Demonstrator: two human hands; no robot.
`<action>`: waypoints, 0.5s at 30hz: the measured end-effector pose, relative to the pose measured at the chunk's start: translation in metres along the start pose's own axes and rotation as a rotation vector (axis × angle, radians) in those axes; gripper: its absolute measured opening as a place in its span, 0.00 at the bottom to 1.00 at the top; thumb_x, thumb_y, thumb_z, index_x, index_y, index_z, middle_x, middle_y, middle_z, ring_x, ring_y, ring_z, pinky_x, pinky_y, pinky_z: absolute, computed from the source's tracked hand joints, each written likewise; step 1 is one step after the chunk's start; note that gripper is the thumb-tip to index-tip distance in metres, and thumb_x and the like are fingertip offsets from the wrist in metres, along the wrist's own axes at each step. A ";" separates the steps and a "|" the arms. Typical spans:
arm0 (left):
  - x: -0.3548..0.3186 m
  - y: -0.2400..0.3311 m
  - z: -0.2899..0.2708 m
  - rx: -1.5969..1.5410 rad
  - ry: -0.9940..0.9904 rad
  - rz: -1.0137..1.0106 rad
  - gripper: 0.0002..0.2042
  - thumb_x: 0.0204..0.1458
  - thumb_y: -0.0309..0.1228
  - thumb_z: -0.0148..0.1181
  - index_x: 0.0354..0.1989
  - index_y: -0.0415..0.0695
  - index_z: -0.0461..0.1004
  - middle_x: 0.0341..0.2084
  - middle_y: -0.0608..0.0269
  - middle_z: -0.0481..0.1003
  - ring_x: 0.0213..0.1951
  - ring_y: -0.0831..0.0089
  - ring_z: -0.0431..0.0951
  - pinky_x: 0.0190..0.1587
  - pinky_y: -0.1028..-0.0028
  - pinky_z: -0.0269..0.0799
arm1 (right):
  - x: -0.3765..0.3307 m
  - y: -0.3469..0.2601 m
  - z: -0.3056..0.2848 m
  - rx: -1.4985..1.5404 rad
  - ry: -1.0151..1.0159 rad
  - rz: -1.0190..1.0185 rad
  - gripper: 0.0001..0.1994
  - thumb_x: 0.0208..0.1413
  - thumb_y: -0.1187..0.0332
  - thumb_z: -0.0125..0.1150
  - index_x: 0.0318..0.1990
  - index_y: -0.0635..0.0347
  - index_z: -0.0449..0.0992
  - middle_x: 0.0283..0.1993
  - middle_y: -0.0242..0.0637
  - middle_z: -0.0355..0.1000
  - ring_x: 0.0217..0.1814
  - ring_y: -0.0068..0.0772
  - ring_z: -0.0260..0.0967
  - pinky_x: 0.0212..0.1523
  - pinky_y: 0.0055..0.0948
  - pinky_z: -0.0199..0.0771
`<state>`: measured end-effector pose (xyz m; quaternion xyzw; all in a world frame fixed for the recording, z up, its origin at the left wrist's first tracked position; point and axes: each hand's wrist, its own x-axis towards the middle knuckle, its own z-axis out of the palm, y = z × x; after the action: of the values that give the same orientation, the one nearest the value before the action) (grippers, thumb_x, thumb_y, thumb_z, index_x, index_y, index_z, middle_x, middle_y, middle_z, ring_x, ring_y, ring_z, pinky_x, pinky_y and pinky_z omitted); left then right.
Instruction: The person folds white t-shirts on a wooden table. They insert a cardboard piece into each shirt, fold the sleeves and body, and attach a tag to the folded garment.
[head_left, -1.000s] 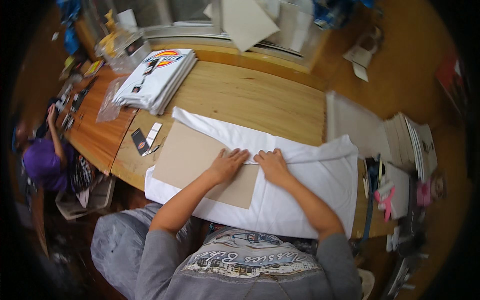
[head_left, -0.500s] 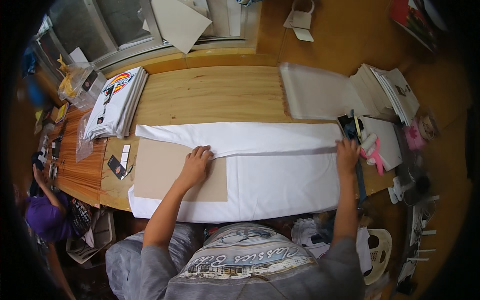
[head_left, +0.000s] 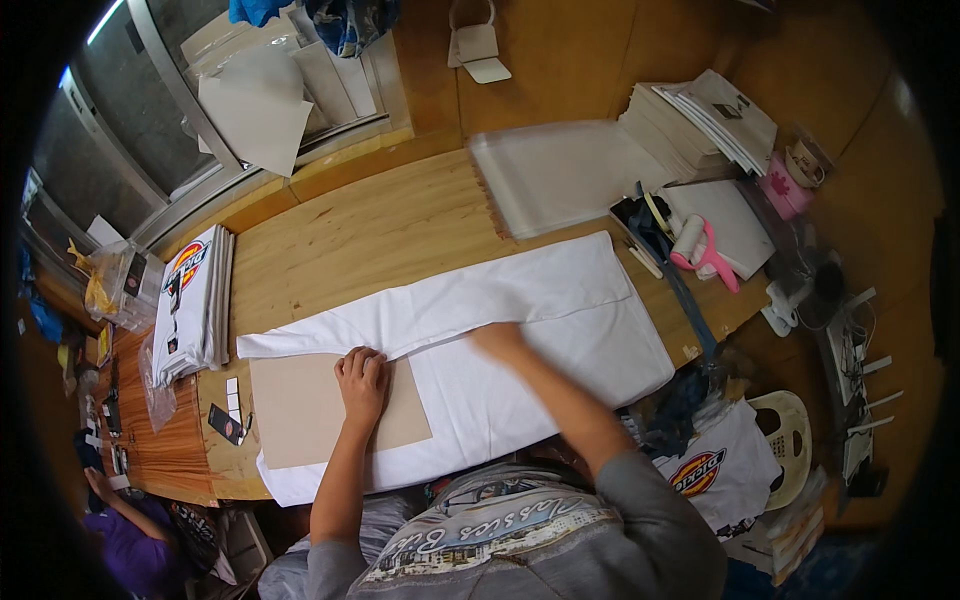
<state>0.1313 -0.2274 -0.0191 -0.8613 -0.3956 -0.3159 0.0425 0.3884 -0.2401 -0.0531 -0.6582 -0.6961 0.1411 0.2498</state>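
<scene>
A white T-shirt (head_left: 540, 370) lies spread along the table, its far side folded over in a long strip. A beige cardboard sheet (head_left: 300, 410) rests on its left part, partly under that strip. My left hand (head_left: 362, 382) is at the strip's near edge beside the cardboard, its bent fingers closed on the cloth. Over the middle of the shirt, my right hand (head_left: 500, 342) is smeared by motion at the fold's edge. Its fingers cannot be made out.
Folded white T-shirts (head_left: 200, 300) are stacked at the left, near a tag (head_left: 227, 424). Clear plastic bags (head_left: 555, 175) lie at the back; a pink-handled lint roller (head_left: 705, 255) sits at the right. A white chair (head_left: 785, 440) stands lower right. Another person in purple (head_left: 140, 550) is lower left.
My right hand has moved left from the shirt's right end to its middle. My left hand remains at the fold near the cardboard. The whole view has turned, tilting the table.
</scene>
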 end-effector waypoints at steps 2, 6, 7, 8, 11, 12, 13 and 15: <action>0.017 0.010 0.007 -0.050 -0.016 0.055 0.10 0.35 0.24 0.57 0.30 0.45 0.69 0.31 0.63 0.68 0.41 0.65 0.66 0.42 0.63 0.55 | -0.014 0.145 -0.013 -0.280 0.443 0.076 0.17 0.50 0.60 0.44 0.44 0.57 0.68 0.47 0.41 0.65 0.52 0.39 0.58 0.53 0.37 0.54; 0.008 0.006 0.005 -0.016 -0.047 0.017 0.10 0.35 0.23 0.57 0.30 0.45 0.69 0.31 0.64 0.68 0.40 0.65 0.66 0.42 0.64 0.55 | -0.047 0.202 -0.104 -0.507 0.635 0.071 0.15 0.50 0.59 0.44 0.38 0.58 0.72 0.43 0.40 0.67 0.50 0.39 0.59 0.50 0.37 0.56; 0.008 0.007 0.005 -0.014 -0.051 0.017 0.10 0.34 0.23 0.57 0.30 0.45 0.69 0.31 0.64 0.68 0.40 0.66 0.66 0.42 0.64 0.55 | -0.054 0.207 -0.115 -0.497 0.569 0.162 0.16 0.50 0.58 0.45 0.40 0.58 0.70 0.42 0.40 0.67 0.47 0.38 0.60 0.48 0.35 0.58; 0.007 0.006 0.003 -0.014 -0.045 0.010 0.10 0.35 0.23 0.57 0.29 0.45 0.69 0.30 0.64 0.68 0.39 0.66 0.67 0.42 0.64 0.55 | -0.058 0.206 -0.129 -0.481 0.501 0.247 0.17 0.50 0.58 0.45 0.42 0.59 0.69 0.40 0.40 0.68 0.44 0.37 0.62 0.46 0.34 0.60; 0.009 0.010 0.003 -0.029 -0.025 0.001 0.08 0.36 0.22 0.56 0.27 0.45 0.69 0.28 0.63 0.68 0.37 0.66 0.67 0.40 0.65 0.56 | -0.065 0.198 -0.172 0.433 0.469 0.740 0.20 0.49 0.60 0.50 0.49 0.57 0.64 0.34 0.39 0.70 0.33 0.33 0.66 0.37 0.29 0.64; 0.008 0.010 0.000 -0.018 -0.028 -0.011 0.08 0.36 0.22 0.56 0.27 0.45 0.69 0.28 0.63 0.68 0.36 0.65 0.67 0.40 0.65 0.56 | -0.058 0.167 -0.181 0.694 0.484 0.811 0.21 0.45 0.65 0.55 0.50 0.56 0.63 0.30 0.40 0.70 0.28 0.30 0.66 0.33 0.27 0.65; 0.011 0.012 0.000 -0.026 -0.028 -0.006 0.07 0.36 0.21 0.56 0.27 0.45 0.69 0.28 0.63 0.68 0.36 0.65 0.67 0.40 0.65 0.56 | -0.064 0.163 -0.185 0.487 0.430 0.731 0.22 0.44 0.66 0.56 0.49 0.57 0.64 0.30 0.40 0.70 0.28 0.31 0.66 0.34 0.29 0.65; 0.010 0.007 0.000 -0.042 -0.032 0.001 0.06 0.36 0.22 0.54 0.25 0.44 0.68 0.27 0.62 0.68 0.34 0.64 0.67 0.39 0.64 0.57 | -0.057 0.156 -0.177 0.101 0.288 0.519 0.22 0.42 0.67 0.59 0.48 0.58 0.65 0.31 0.41 0.70 0.30 0.35 0.66 0.36 0.31 0.65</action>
<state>0.1412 -0.2254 -0.0116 -0.8673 -0.3889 -0.3100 0.0184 0.6152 -0.3054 0.0036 -0.8141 -0.4541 0.1398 0.3338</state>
